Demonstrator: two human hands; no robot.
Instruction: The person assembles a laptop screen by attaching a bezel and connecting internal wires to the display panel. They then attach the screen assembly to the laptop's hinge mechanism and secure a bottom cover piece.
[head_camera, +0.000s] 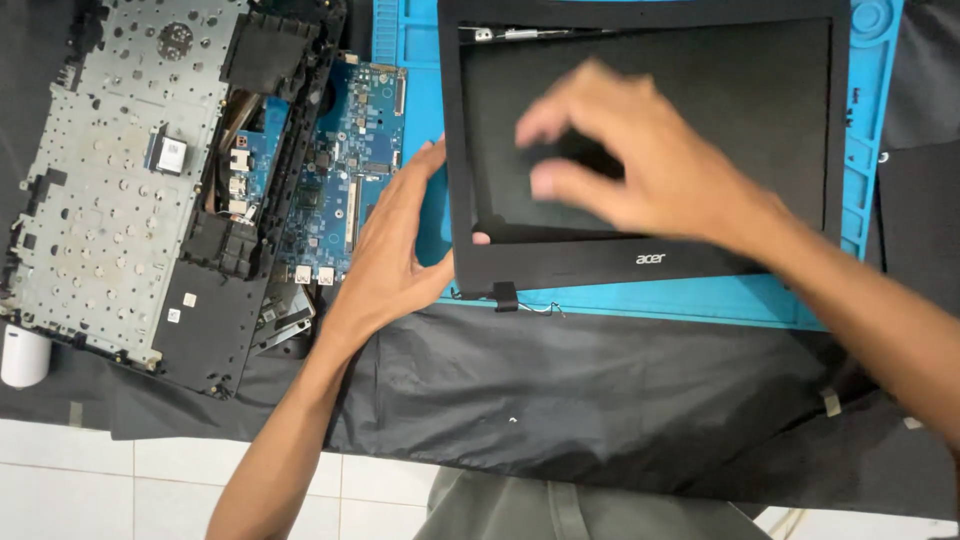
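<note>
From the head camera, the left hand (400, 250) clamps the lower left corner of the black laptop screen (700, 110), which lies on the blue mat (650, 298), while the right hand (640, 165) hovers blurred over it, fingers loosely spread, beside the circuit board (350, 160).

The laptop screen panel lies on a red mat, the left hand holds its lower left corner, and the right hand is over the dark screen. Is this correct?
Not quite: the mat is blue, not red, as the head view shows. The rest is right: the left hand holds the lower left corner of the screen panel, and the right hand is over the dark screen.
</note>
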